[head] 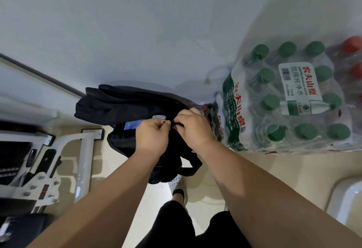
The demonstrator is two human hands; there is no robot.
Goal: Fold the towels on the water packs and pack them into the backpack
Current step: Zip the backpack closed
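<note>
Two hands meet at the mouth of the black soft-fabric backpack [121,104], which sits slumped on the pale floor against the white wall [137,32]. Left hand [151,137] and right hand [193,128] both have fingers curled tight, pinching the dark rim or zip line between them; which of the two, cannot tell. Folded blue towel [133,125] shows inside the opening, with a white patch just beside it.

Judgement: the bag is limp and light and sags without support. Best held at the rim on both sides of the zip, so the cloth stays taut. Towels are soft; they may bulge and snag the closure.

Shrink-wrapped packs of green-capped water bottles [284,100] stand hard against the bag's right side, crowding the right wrist. White metal frame [86,159] stands near on the left.
</note>
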